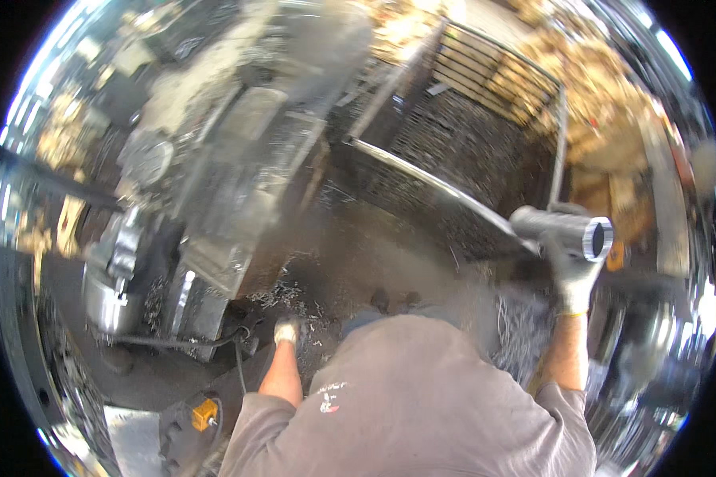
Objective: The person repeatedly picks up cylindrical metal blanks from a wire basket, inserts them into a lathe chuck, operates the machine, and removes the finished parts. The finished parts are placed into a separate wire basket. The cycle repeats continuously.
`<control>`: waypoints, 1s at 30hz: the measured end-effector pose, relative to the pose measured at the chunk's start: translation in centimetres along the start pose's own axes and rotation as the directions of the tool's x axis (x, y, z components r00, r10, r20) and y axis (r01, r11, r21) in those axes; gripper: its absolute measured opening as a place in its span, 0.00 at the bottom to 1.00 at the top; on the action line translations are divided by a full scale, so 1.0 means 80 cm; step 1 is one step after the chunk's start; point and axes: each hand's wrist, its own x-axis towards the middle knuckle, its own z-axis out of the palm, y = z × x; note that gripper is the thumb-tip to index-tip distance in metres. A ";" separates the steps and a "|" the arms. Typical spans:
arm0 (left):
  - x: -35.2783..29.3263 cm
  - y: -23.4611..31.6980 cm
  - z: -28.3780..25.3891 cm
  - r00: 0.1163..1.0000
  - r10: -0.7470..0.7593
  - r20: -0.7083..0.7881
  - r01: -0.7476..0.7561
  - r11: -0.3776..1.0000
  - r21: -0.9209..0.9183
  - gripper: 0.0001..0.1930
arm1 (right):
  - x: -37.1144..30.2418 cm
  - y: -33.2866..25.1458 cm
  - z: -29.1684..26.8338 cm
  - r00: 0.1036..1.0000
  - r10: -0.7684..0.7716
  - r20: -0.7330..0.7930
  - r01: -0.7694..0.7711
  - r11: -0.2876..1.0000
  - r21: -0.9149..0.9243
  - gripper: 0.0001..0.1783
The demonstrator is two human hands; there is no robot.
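In a pale work glove, my right hand [571, 274] is wrapped round a short, thick metal tube [553, 226]. The tube lies sideways, with its bright open end turned to the right. Its left end is over the near right corner of a metal-framed crate [437, 184]; whether it touches the frame I cannot tell. My left hand [287, 331], also gloved, hangs low beside the machine [235, 215] on the left. It is small and smeared, so its fingers do not show clearly.
Metal shavings [282, 294] litter the dark floor by the machine. A shiny metal cylinder [110, 300] is at the machine's left end. A yellow box [204, 414] with a cable sits at lower left. Brown piled material [605, 87] lies behind the crate.
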 end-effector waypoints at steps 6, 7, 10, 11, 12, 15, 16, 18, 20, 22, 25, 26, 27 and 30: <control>-0.145 -0.097 0.079 0.626 -0.570 0.532 0.325 -0.429 -0.843 0.29 | 0.061 -0.030 0.275 0.732 -0.326 0.598 0.191 0.941 0.279 0.14; -0.172 -0.093 0.072 0.580 -0.608 0.542 0.130 -0.588 -0.799 0.29 | 0.068 -0.036 0.319 0.635 -0.450 0.628 0.278 0.892 0.357 0.17; -0.239 -0.092 0.075 0.006 -0.898 0.440 0.215 -0.428 -0.878 0.29 | 0.064 -0.094 0.436 0.582 -0.355 0.731 0.026 0.907 0.420 0.21; -0.259 -0.094 0.078 -0.190 -0.904 0.382 0.351 -0.426 -0.834 0.29 | 0.070 -0.102 0.472 0.496 -0.457 0.739 0.099 0.875 0.474 0.23; -0.277 -0.092 0.072 -0.334 -0.875 0.351 0.403 -0.468 -0.786 0.29 | 0.070 -0.105 0.505 0.436 -0.508 0.743 0.193 0.859 0.474 0.25; -0.346 -0.109 0.100 -0.687 -0.717 0.123 0.204 -0.352 -0.914 0.33 | 0.083 -0.130 0.576 0.271 -0.617 0.739 0.321 0.782 0.534 0.27; -0.335 -0.099 0.067 -0.627 -0.773 0.098 0.218 -0.294 -0.931 0.33 | 0.081 -0.119 0.598 0.232 -0.606 0.761 0.348 0.782 0.517 0.28; -0.342 -0.081 -0.033 -0.552 -0.832 0.057 0.169 -0.179 -0.969 0.33 | 0.087 -0.108 0.622 0.198 -0.628 0.753 0.359 0.761 0.540 0.34; -0.354 -0.078 -0.066 -0.487 -0.873 -0.035 0.122 -0.028 -0.992 0.33 | 0.117 -0.126 0.616 0.069 -0.630 0.773 0.365 0.738 0.568 0.33; -0.369 -0.092 -0.059 -0.471 -0.880 -0.055 0.188 -0.039 -0.981 0.32 | 0.160 -0.132 0.617 -0.121 -0.629 0.768 0.374 0.688 0.622 0.31; -0.371 -0.112 -0.014 -0.503 -0.862 -0.061 0.103 0.011 -0.995 0.28 | 0.242 -0.182 0.634 -0.348 -0.608 0.714 0.363 0.615 0.700 0.20; -0.387 -0.121 -0.005 -0.332 -0.933 0.140 -0.275 -0.046 -0.960 0.24 | 0.255 -0.209 0.638 -0.272 -0.685 0.675 0.270 0.619 0.737 0.18; -0.393 -0.124 -0.002 -0.091 -0.961 0.260 -0.602 -0.155 -0.784 0.21 | 0.264 -0.244 0.649 -0.251 -0.754 0.607 0.204 0.572 0.795 0.18; -0.344 -0.097 -0.039 0.054 -0.950 0.306 -0.768 -0.236 -0.596 0.18 | 0.251 -0.349 0.707 -0.281 -0.890 0.358 0.204 0.309 0.929 0.20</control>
